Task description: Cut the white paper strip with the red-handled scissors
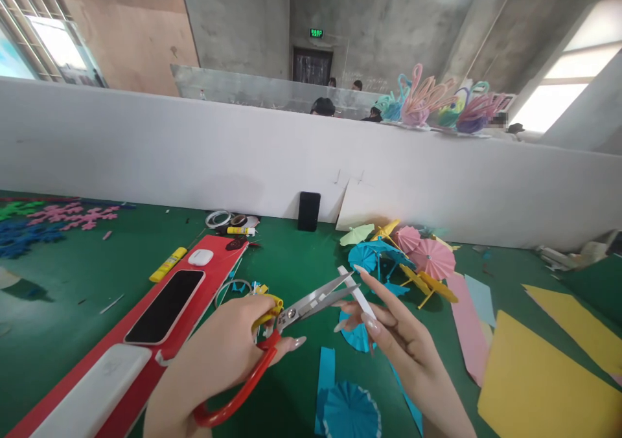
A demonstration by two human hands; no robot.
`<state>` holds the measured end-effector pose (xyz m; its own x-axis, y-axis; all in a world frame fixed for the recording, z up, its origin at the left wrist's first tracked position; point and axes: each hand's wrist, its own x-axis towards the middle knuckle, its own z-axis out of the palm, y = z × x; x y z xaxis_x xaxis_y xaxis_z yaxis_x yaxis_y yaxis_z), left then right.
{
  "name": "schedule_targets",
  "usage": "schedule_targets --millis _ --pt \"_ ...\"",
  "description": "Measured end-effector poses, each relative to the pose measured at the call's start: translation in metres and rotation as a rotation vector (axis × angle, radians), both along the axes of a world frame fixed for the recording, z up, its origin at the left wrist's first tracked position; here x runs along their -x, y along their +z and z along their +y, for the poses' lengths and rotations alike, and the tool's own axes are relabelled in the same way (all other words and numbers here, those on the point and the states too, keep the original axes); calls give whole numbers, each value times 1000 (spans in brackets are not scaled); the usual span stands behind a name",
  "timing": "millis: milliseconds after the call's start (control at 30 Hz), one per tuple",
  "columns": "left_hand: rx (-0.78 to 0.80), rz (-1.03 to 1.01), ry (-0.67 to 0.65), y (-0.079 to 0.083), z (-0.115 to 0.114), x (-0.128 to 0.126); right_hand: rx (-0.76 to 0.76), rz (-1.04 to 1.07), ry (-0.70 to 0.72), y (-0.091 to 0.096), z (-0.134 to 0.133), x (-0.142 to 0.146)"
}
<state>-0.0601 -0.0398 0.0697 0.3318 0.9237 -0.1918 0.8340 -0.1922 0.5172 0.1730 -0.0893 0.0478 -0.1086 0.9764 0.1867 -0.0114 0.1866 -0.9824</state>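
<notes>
My left hand is closed around a pair of scissors with red and yellow handles. Their blades are apart and point right. A narrow white strip lies between the blades, pinched near its lower end by my right hand. Whether the strip is paper or tape I cannot tell. Partly hidden behind the right fingers is a pleated blue paper disc. Below the hands lie another pleated blue disc, its edge dotted white, and a blue paper strip.
Several small paper umbrellas stand beyond my right hand. Yellow paper sheets lie at the right. On the left, a red board carries a phone and a white power bank. A white partition runs behind the green table.
</notes>
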Motion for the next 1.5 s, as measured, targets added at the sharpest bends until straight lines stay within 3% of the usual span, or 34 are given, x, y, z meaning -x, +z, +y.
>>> schedule_targets --millis 633,1500 --pt "40 21 -63 4 -2 -11 23 -179 23 -2 2 0" --pt "38 14 -87 5 -1 -11 48 -131 91 0 0 0"
